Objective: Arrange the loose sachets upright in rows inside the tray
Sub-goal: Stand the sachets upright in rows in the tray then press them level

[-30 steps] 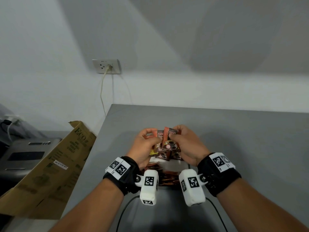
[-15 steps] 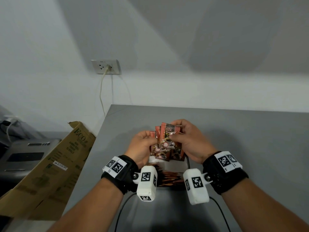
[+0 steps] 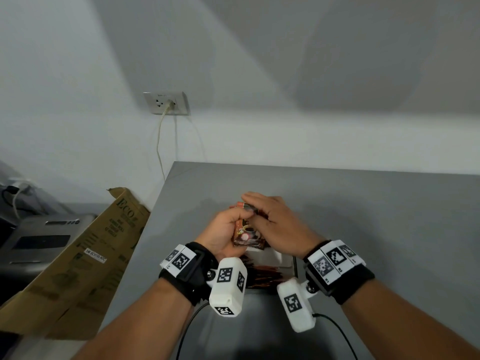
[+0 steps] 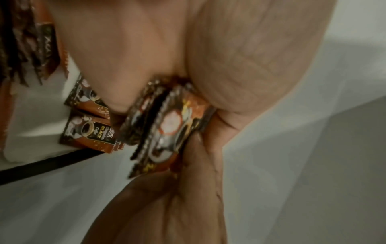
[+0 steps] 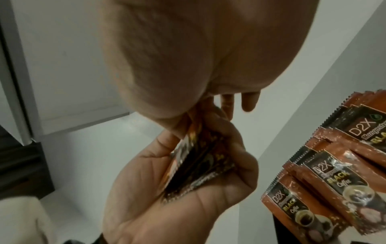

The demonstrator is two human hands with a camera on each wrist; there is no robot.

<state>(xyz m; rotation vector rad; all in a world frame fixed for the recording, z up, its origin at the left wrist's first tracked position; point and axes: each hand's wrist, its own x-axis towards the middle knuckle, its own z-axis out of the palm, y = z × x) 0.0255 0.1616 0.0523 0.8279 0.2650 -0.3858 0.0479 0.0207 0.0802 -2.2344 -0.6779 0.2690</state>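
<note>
Coffee sachets [image 3: 246,233] stand bunched in the left hand [image 3: 222,233], fingers curled around them; the right hand [image 3: 276,224] presses flat fingers on their tops, above the tray [image 3: 285,258].

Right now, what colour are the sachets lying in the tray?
Orange-brown with black label panels, clearest in the right wrist view: sachets.

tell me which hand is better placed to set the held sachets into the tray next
Left, probably. The left hand grips the bunch of sachets above the tray, so it can lower them. The right hand lies flat on their top edges, fit for steadying.
</note>
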